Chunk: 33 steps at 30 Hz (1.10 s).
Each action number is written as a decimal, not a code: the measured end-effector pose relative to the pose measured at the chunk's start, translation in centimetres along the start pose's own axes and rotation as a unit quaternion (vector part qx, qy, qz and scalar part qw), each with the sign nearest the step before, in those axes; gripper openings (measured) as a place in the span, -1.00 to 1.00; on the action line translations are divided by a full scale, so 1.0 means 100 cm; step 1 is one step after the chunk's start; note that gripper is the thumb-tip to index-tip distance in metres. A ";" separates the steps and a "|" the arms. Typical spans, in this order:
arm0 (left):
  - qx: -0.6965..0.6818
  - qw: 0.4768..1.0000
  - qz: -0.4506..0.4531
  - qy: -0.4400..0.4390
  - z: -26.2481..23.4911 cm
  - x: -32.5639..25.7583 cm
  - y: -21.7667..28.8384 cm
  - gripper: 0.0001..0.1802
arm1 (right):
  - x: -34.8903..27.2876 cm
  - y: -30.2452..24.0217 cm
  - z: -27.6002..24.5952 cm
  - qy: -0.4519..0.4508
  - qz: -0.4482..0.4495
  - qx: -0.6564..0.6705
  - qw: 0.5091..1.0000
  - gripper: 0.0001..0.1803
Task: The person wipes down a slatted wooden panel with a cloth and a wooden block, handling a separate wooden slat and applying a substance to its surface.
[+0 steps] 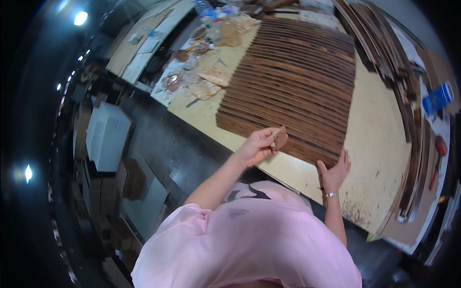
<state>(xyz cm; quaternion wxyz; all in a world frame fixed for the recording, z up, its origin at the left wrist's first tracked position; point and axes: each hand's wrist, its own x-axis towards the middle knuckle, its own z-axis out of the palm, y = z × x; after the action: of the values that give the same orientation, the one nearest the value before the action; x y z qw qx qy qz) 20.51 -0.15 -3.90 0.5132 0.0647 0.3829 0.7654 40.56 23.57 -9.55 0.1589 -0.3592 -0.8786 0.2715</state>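
Note:
Pinched between the thumb and fingers of my left hand (pixel 256 147) is a small flat brown piece (pixel 280 138), tan along one edge; its exact kind I cannot make out. It is held over the near edge of a dark brown slatted wood panel (pixel 293 81), whose strips lie side by side across the table. My right hand (pixel 335 171) grips the panel's near right corner, thumb on the near side and fingers around the right end. A bracelet circles that wrist.
The panel lies on a pale yellow worktable (pixel 377 149) with brown specks near its front right. Long dark wood strips (pixel 384 48) are stacked along the right, near a blue can (pixel 437 98) and a red-handled tool (pixel 440 146). Bags, bottles and stained sheets (pixel 206 84) crowd the far left.

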 end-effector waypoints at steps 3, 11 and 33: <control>-0.002 0.999 0.033 0.037 -0.014 -0.012 -0.001 -0.49 | -0.002 0.004 0.007 0.005 0.002 -0.005 1.000 0.16; 0.080 0.981 0.071 0.162 -0.041 -0.023 0.018 -0.75 | -0.003 0.018 0.017 0.021 0.003 -0.025 0.999 0.12; 0.239 0.866 0.262 0.354 -0.326 -0.051 0.278 -0.69 | -0.073 -0.116 0.102 0.153 0.221 0.053 0.962 -0.80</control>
<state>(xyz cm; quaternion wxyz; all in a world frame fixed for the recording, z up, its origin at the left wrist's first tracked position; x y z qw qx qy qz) -13.65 -26.42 -7.02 0.0928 0.0078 0.6788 0.7284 34.44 7.69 -11.51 0.2466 -0.5729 -0.7268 0.2876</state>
